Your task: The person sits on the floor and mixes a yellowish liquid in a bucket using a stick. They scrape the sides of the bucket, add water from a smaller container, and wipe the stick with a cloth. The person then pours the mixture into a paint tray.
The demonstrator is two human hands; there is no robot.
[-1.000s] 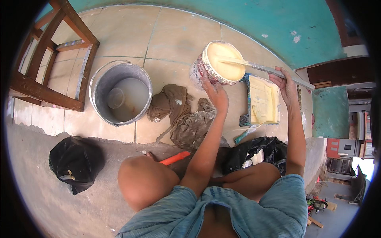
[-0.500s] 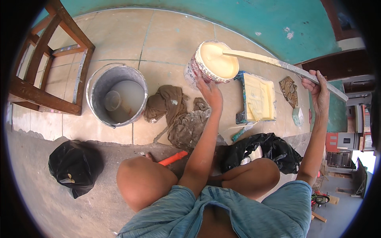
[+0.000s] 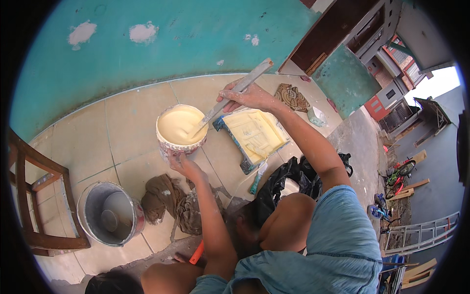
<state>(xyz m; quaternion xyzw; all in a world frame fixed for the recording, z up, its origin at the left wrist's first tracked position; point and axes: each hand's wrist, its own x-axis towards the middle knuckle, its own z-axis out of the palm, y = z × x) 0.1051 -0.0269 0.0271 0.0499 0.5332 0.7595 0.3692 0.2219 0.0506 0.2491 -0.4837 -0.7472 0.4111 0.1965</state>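
A small bucket of cream-yellow paint [image 3: 169, 142] stands on the tiles, with paint smeared over its rim. My left hand [image 3: 185, 166] grips its near side, fingers against the wall below the rim. A long flat wooden stick [image 3: 255, 74] slants up to the right out of the paint, its lower end sunk in the surface. Around its middle, my right hand [image 3: 247, 96] is closed. Right of the bucket lies a blue paint tray [image 3: 234, 142] coated with the same yellow paint. A brush with a teal handle [image 3: 256, 181] lies at the tray's near corner.
A grey pail [image 3: 83, 215] holds cloudy water and a clear cup. Brown rags [image 3: 166, 196] lie beside it. A wooden chair [image 3: 54, 240] stands at left, a black plastic bag [image 3: 281, 183] by my knee, and a turquoise wall [image 3: 147, 59] behind.
My right hand has come closer to the bucket, and the stick now stands steeper in the paint. My left hand stays on the bucket. The view has swung toward the wall and right.
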